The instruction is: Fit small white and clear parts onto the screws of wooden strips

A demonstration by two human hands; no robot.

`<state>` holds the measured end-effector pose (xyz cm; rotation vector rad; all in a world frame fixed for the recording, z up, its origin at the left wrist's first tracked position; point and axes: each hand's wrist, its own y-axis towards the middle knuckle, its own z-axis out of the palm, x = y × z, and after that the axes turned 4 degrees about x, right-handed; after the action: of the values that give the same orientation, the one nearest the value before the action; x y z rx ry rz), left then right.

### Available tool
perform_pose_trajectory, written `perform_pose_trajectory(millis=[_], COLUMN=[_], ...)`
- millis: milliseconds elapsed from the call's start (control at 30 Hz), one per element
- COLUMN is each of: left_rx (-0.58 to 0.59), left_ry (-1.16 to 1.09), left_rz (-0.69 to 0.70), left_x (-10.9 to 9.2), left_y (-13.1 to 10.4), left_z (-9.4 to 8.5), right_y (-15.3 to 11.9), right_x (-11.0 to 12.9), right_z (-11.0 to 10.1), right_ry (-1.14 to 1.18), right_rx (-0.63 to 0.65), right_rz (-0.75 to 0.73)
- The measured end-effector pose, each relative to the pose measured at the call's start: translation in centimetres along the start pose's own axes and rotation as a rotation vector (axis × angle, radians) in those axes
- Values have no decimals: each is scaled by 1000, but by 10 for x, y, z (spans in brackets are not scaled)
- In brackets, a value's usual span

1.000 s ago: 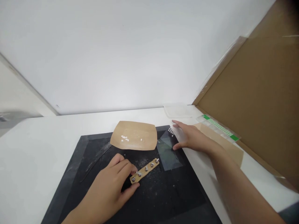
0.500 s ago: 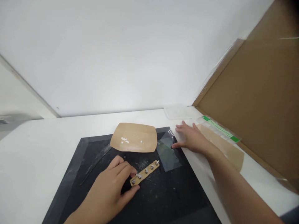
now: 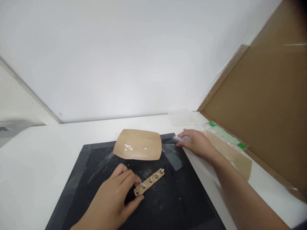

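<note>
Left hand [image 3: 115, 195] has fingers and thumb gripping the near left end of a brown strip [image 3: 147, 184], lying slantwise on the black mat [image 3: 165, 204], metal studs [image 3: 157, 176] facing up, slim white pieces by most of them. Right hand [image 3: 195, 142] at the mat's far right corner, fingers closed around a clear sheet with small white squares [image 3: 178, 138]; exact fingertip contact too small to tell. To do this well: keep the left grip at the strip's end, light but steady, don't brush the nearby white piece; on the right, hold the sheet by its edge, bend it gently, keep fingertips off the other squares. Loose bits look easy to scatter, so keep wrists clear of the brown paper tray [image 3: 136, 140], which sits on the mat's far edge, left of the right hand, holding white bits [image 3: 127, 147]. Versus half a second ago: right fingers now bunched where they were spread; squares look tilted and squeezed together, the sheet covering less of the mat. Left hand and strip basically same place on the mat; whole scene sits slightly lower in view.
</note>
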<state>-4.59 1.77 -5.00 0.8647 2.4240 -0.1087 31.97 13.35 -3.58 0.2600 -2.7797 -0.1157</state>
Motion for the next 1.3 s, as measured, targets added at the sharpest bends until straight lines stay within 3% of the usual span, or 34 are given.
perform_pose_trajectory(millis=[267, 400, 500, 667, 833, 1033, 1167, 1300], left_rx=[-30, -55, -70, -130, -249, -349, -352, -352], left_ry=[17, 23, 24, 8, -43, -316, -561, -670], left_rz=[-16, -16, -13, 17, 4, -85, -143, -212], left_x=[3, 4, 6, 11, 5, -3, -7, -14], left_y=[-1, 0, 0, -1, -1, -5, -7, -5], left_z=[3, 4, 4, 5, 0, 3, 4, 2], right_y=[-2, -4, -8, -20, -36, -56, -65, -67], right_x=[16, 23, 32, 58, 90, 127, 139, 141], right_z=[-14, -18, -22, -25, -20, -2, 9, 15], right_ry=[101, 164, 382, 778, 951, 1210, 1229, 1260], right_rx=[-260, -330, -320, -97, 165, 459, 540, 554], right_rz=[-36, -27, -15, -83, -110, -90, -122, -126])
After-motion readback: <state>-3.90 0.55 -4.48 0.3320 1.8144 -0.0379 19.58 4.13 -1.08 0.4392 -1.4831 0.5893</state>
